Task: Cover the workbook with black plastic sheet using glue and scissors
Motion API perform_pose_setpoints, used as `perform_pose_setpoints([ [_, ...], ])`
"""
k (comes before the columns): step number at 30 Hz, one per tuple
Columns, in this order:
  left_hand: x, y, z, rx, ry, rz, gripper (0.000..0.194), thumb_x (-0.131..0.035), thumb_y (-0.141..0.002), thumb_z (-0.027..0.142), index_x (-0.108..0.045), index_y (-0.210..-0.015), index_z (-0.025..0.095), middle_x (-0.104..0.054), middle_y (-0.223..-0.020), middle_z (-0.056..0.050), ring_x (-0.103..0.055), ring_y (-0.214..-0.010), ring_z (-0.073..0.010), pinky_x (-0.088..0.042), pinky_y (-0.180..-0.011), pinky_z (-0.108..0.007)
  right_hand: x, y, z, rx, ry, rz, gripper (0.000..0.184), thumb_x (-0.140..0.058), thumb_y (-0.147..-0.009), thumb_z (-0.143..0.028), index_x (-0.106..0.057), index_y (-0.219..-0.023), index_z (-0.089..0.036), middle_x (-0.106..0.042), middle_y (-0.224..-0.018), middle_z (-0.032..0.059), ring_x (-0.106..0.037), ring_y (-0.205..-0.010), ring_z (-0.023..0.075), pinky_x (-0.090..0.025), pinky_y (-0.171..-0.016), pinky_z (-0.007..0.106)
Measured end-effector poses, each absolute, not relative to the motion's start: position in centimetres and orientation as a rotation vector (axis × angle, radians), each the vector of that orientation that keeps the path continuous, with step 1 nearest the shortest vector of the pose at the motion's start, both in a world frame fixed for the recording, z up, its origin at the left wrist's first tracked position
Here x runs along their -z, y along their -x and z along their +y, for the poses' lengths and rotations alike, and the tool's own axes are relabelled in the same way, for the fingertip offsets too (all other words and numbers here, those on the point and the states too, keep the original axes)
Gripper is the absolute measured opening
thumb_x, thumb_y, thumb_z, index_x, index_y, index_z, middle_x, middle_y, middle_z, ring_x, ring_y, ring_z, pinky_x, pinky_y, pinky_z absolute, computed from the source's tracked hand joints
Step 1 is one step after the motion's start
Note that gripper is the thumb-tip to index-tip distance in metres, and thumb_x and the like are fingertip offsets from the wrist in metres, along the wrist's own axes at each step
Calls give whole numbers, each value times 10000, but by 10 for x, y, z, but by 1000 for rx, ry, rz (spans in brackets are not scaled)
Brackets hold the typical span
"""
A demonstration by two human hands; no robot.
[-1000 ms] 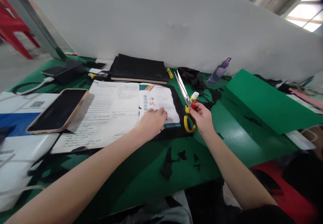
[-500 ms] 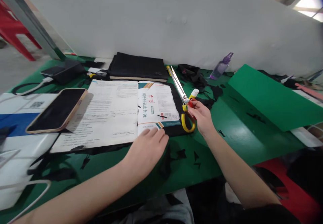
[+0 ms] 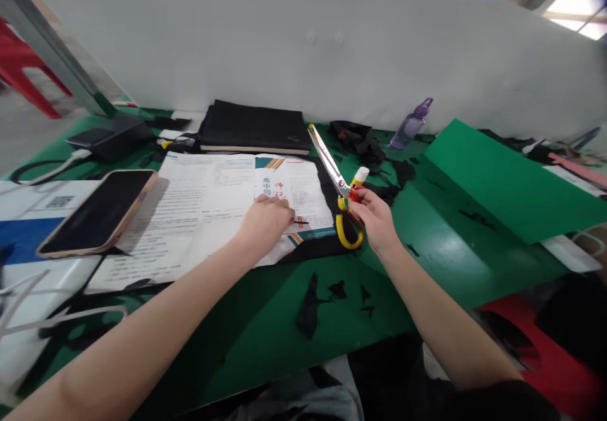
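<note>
Right hand (image 3: 374, 219) gripped the scissors (image 3: 327, 158), blades pointing away, beside the opened booklet (image 3: 213, 200); left hand (image 3: 268, 225), loosely bent, lay over its pages near a black sliver (image 3: 302, 222), any grasp hidden from me. Remotely, I judged light, even pressure best against creasing.

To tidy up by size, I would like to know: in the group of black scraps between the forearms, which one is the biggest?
The leftmost scrap: it is long and broad, while the scraps to its right are plainly smaller.
</note>
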State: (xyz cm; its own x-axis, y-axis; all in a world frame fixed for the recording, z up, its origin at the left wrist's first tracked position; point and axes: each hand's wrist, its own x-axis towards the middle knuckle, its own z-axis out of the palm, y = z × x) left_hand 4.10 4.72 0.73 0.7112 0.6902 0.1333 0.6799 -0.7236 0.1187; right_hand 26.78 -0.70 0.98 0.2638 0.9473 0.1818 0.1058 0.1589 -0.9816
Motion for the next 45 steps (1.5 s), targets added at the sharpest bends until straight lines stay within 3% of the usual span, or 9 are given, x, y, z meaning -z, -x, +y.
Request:
perform_pose_setpoints([
  [5, -7, -47, 40, -94, -3047, 1147, 282, -410, -808, -33, -643, -894, 100, -645, -892, -135, -582, -813, -242, -341, -743, -358, -9, -268, -6, -844, 1251, -1123, 220, -686, -700, -330, -605, -850, -193, -604, -819, 20, -579, -765, 150, -503, -705, 318],
  [16, -28, -26, 16, -78, -3147, 1191, 283, -377, -787, -41, -559, -919, 130, -595, -900, -112, -561, -784, -227, -364, -730, -353, -6, -272, -4, -837, 1241, -1104, 226, -702, -695, -326, -595, -842, -191, -594, -804, 13, -561, -737, 135, -488, -679, 296],
  [21, -28, -16, 5, -167, -3117, 1143, 214, -430, -860, 52, -568, -992, 148, -601, -949, -85, -571, -819, -212, -383, -749, -346, -9, -269, -5, -850, 1251, -1107, 243, -710, -693, -333, -608, -854, -183, -592, -792, 13, -550, -715, 129, -475, -662, 286],
  [25, -20, -18, 15, -219, -3120, 1103, 472, -457, -838, 15, -499, -1270, 201, -590, -1160, -104, -563, -988, -241, -398, -816, -366, -8, -268, -5, -852, 1254, -1109, 265, -718, -680, -348, -610, -856, -182, -594, -793, 13, -540, -699, 125, -465, -642, 278],
  [28, -14, -21, 30, -185, -3133, 1057, 572, -447, -828, -22, -471, -1336, 238, -578, -1233, -114, -551, -1055, -258, -406, -831, -377, -8, -269, -4, -849, 1256, -1116, 260, -714, -680, -346, -606, -852, -183, -590, -790, 12, -530, -689, 120, -461, -635, 274],
  [34, -11, -16, 52, -138, -3197, 785, 537, -510, -852, 13, -511, -1314, 285, -523, -1358, -82, -449, -1252, -258, -371, -943, -376, -9, -270, -4, -845, 1252, -1130, 246, -702, -687, -339, -600, -849, -185, -579, -778, 11, -526, -685, 123, -456, -626, 280],
  [41, -13, 7, 57, -200, -3181, 700, 286, -489, -906, 79, -667, -1054, 246, -591, -1262, -66, -494, -1199, -215, -360, -942, -361, -9, -270, -5, -854, 1252, -1133, 202, -686, -703, -310, -591, -831, -185, -572, -774, 8, -520, -674, 115, -453, -628, 281],
  [45, -11, 16, 59, -346, -3091, 690, 198, -487, -947, 229, -682, -978, 237, -634, -1173, -51, -546, -1114, -210, -382, -912, -366, -7, -270, -5, -850, 1256, -1135, 204, -692, -709, -304, -598, -844, -185, -572, -783, 7, -521, -677, 112, -451, -625, 276],
])
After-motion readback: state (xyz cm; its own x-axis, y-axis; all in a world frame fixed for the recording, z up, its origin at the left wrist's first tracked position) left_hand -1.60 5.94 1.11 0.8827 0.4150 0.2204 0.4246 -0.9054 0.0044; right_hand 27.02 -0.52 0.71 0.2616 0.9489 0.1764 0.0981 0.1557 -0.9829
